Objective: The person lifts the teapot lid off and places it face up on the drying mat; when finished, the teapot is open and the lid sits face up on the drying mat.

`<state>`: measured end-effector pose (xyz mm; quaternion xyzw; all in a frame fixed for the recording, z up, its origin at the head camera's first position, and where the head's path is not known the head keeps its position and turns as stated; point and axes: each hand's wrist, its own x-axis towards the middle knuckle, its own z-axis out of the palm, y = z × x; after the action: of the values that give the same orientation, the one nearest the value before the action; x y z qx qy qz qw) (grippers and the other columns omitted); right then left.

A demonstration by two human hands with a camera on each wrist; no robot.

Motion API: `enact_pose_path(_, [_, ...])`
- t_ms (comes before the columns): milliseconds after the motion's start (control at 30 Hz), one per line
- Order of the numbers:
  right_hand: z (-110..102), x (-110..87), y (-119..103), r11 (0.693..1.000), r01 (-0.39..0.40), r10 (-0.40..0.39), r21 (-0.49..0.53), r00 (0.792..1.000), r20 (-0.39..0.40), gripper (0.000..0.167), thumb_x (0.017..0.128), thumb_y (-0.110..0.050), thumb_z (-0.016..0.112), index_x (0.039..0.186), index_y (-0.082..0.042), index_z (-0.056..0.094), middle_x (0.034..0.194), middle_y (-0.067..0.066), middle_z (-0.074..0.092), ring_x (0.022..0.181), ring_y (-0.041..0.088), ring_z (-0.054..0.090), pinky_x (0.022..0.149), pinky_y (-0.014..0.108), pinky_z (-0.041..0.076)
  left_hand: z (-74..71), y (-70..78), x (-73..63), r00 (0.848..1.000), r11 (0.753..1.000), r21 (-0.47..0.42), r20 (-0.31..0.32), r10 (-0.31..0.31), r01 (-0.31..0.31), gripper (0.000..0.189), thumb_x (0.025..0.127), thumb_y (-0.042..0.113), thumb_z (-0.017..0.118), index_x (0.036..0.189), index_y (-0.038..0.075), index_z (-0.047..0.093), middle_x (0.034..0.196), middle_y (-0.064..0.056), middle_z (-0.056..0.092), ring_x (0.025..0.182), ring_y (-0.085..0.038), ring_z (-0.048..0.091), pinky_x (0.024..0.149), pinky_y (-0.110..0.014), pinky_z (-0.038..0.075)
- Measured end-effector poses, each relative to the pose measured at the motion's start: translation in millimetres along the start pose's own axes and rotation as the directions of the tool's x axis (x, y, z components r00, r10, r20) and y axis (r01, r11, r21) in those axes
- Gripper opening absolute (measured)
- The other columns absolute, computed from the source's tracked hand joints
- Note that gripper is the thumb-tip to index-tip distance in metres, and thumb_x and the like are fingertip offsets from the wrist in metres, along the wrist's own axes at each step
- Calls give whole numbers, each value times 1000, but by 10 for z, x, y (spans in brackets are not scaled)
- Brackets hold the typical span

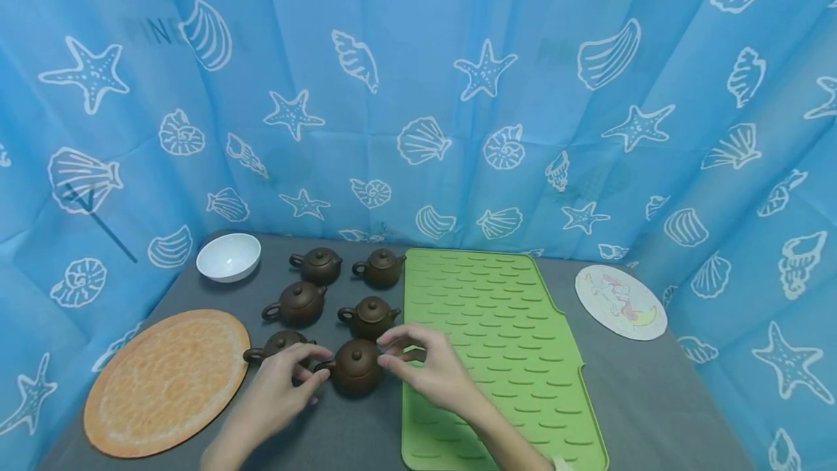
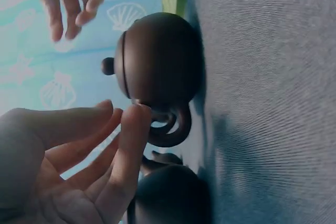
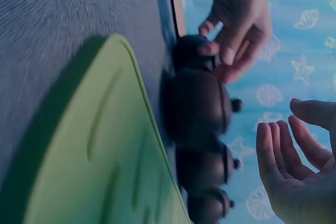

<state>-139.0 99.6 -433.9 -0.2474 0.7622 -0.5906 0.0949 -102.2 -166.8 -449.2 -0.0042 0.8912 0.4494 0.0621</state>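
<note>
Several dark brown teapots stand in two columns left of the mat. The nearest teapot (image 1: 356,368) in the right column sits upright between my two hands, lid on. My left hand (image 1: 282,387) is at its handle (image 2: 181,129), fingers loosely bent; in the left wrist view a fingertip overlaps the handle's top, and contact cannot be made out. Partly behind that hand stands another teapot (image 1: 281,342). My right hand (image 1: 431,369) hovers by the spout side, over the mat's left edge. In the right wrist view its fingers (image 3: 268,150) are relaxed, apart from the teapots, holding nothing.
The green ribbed mat (image 1: 490,355) lies right of the teapots. A round orange-brown disc (image 1: 166,384) lies at the left, with a white bowl (image 1: 229,258) behind it. A white oval plate (image 1: 621,302) with a drawing lies far right. A blue curtain (image 1: 418,93) closes the back.
</note>
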Motion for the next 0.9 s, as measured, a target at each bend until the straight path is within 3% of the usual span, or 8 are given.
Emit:
enact_pose_path(267, [261,242,157,997,-39,39,-63,999,7,22,98,-16,80,117,-5,78,116,15,77,88,5,71,77,22,62,77,-29,68,999,988,-147,-2,-49,48,26,100,-8,67,123,2,75,110,-12,77,76,-16,78,62,-24,64])
enact_pose_path(500, [318,323,249,988,-34,31,-153,999,-23,17,95,-15,84,110,-9,82,107,10,75,80,4,65,70,19,57,117,-62,109,996,971,-225,-14,-82,77,21,101,-7,67,119,-2,76,104,-14,80,72,-20,81,62,-27,66])
enact_pose_path(667, [310,334,280,986,-42,40,-161,999,-13,14,94,-15,84,107,-11,83,100,8,71,77,3,63,64,18,55,113,-74,123,996,965,-249,-7,-91,87,20,101,-6,67,119,-3,75,102,-14,81,72,-22,81,63,-28,66])
enact_pose_path(900, [304,324,295,987,-21,22,-160,1000,2,11,96,-16,83,105,-11,81,105,11,71,80,6,62,70,18,53,118,-73,123,993,965,-235,-3,-120,116,20,102,-4,67,119,-1,76,98,-11,81,72,-21,81,62,-28,66])
